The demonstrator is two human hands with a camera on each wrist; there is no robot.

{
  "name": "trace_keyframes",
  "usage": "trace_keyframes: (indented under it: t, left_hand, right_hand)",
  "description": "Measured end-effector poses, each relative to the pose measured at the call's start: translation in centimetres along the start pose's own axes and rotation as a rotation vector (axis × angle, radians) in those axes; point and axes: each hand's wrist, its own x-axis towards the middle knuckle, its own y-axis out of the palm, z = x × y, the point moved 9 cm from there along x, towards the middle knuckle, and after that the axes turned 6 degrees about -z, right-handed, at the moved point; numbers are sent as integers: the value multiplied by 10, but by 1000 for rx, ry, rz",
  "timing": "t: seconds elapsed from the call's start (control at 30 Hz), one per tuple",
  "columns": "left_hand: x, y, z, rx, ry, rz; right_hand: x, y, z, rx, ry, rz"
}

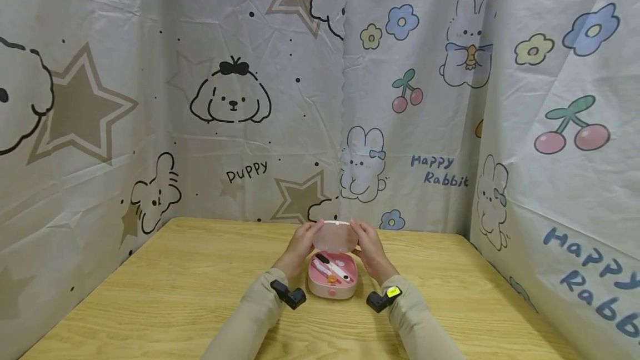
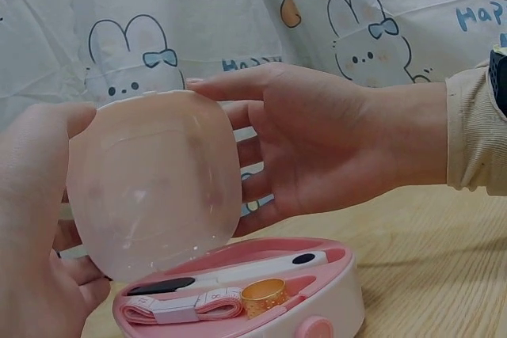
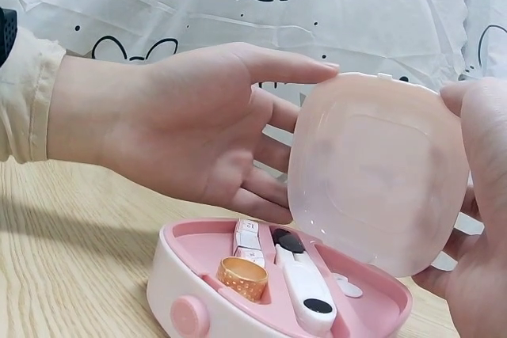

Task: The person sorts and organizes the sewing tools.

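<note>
A small pink and cream sewing box (image 1: 332, 290) stands on the table with its translucent pink lid (image 1: 336, 236) raised at the back. My left hand (image 1: 299, 246) holds the lid's left side, thumb at the top corner and fingers behind. At the right side my right hand (image 1: 372, 251) grips it the same way. Inside the box lie a folded measuring tape (image 2: 182, 307), a gold thimble ring (image 3: 243, 278), a white tool (image 3: 305, 286) with a black end, and a small white flat piece (image 3: 347, 286). A round pink button (image 3: 190, 317) marks the box's front.
The light wood table (image 1: 200, 282) reaches to printed curtains (image 1: 240, 143) at the back and both sides. Each wrist carries a black camera, the left wrist camera (image 1: 288, 294) and the right wrist camera (image 1: 382, 299).
</note>
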Motion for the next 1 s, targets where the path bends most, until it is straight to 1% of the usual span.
trace_keyframes:
  t: [0.1, 0.2, 0.27, 0.5, 0.6, 0.73, 1.0]
  left_hand:
    - [1, -2, 3, 57, -38, 5]
    - [1, -3, 5, 128, -59, 18]
    - [0, -3, 5, 156, -68, 32]
    - [-4, -4, 5, 176, -92, 89]
    - [-6, -5, 5, 194, -88, 98]
    - [-7, -5, 6, 196, -68, 113]
    - [-8, -4, 5, 171, -24, 145]
  right_hand:
    - [-1, 0, 0, -4, -2, 13]
    - [-2, -1, -2, -18, 9, 31]
    - [-3, -1, -3, -34, 17, 46]
    - [-5, -6, -7, -106, 45, 70]
    - [-7, -7, -10, -124, 64, 78]
    - [-10, -8, -12, -132, 64, 90]
    - [-11, -8, -10, -96, 38, 122]
